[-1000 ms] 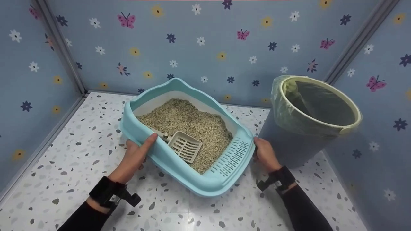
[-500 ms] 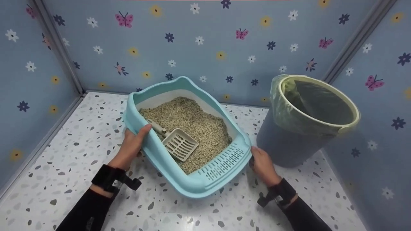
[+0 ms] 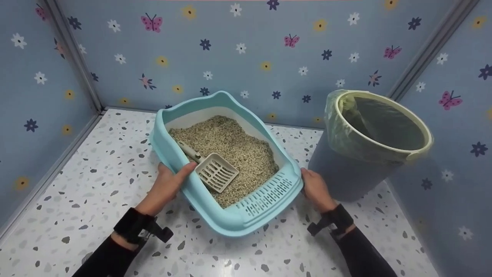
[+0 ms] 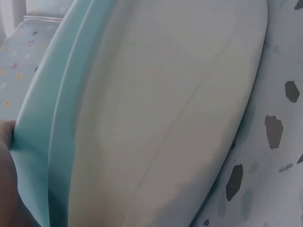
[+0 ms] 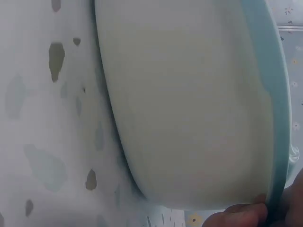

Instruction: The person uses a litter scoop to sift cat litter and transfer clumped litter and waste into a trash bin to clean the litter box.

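A turquoise cat litter box [image 3: 180,108] with a white lower body stands at an angle in the middle of the head view. Grainy tan litter [image 3: 246,150] fills it, and a beige slotted litter scoop [image 3: 217,173] lies on top, near the left side. My left hand [image 3: 165,186] grips the left rim, its thumb over the top edge. At the front right corner my right hand [image 3: 317,190] holds the rim; in the right wrist view its fingers [image 5: 239,215] reach beneath the edge. Most of the left fingers are hidden under the rim.
A dark bin [image 3: 342,181] with a pale yellow ring and a translucent yellow liner stands just right of the litter box. Flowered blue panels [image 3: 246,54] enclose the back and both sides. The surface [image 3: 96,173] below is white and speckled.
The litter box has turned slightly, its front end swinging left and its back shifting right. The scoop's handle, hidden behind the rim before, now shows. Both hands keep their hold.
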The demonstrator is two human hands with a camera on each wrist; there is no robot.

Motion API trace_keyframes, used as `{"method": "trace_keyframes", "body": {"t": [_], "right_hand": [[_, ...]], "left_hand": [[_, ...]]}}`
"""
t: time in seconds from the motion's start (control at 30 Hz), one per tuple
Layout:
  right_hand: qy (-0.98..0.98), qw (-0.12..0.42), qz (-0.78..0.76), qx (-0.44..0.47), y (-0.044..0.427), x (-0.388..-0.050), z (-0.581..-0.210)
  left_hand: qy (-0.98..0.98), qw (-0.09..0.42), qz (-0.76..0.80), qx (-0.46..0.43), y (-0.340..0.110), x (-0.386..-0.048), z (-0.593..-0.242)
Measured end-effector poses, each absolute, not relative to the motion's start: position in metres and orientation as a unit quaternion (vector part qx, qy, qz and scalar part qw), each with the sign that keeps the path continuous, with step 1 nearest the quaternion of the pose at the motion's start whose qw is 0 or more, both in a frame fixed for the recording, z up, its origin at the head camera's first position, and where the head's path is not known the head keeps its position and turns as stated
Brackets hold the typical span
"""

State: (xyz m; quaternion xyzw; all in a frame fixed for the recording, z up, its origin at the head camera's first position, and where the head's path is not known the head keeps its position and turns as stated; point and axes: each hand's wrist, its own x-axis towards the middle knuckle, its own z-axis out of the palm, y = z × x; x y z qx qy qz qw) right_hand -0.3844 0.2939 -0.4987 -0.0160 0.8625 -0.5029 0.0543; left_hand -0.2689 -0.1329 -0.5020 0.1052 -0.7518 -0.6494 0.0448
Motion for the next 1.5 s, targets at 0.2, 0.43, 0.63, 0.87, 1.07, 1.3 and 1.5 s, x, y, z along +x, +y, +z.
{"method": "trace_keyframes", "body": {"t": [0.2,0.43,0.63,0.87,1.07,1.3,1.5], "right_hand": [[0.847,0.073,-0.525,-0.032,0.290,-0.360,-0.503],[0.846,0.084,-0.524,-0.054,0.293,-0.360,-0.500],[0.886,0.043,-0.456,-0.071,0.292,-0.390,-0.496],[0.893,0.048,-0.438,-0.089,0.288,-0.394,-0.494],[0.896,0.044,-0.431,-0.094,0.282,-0.378,-0.494],[0.881,0.078,-0.454,-0.112,0.281,-0.358,-0.494],[0.837,0.152,-0.518,-0.089,0.281,-0.366,-0.490]], "left_hand": [[-0.746,0.050,-0.658,0.084,-0.153,-0.280,-0.507],[-0.745,0.039,-0.664,0.054,-0.157,-0.282,-0.507],[-0.754,0.003,-0.656,0.038,-0.141,-0.263,-0.507],[-0.738,0.013,-0.673,0.039,-0.140,-0.261,-0.508],[-0.725,-0.003,-0.687,0.037,-0.155,-0.267,-0.510],[-0.731,0.001,-0.682,0.002,-0.173,-0.281,-0.511],[-0.733,-0.001,-0.680,-0.009,-0.171,-0.278,-0.512]]}}
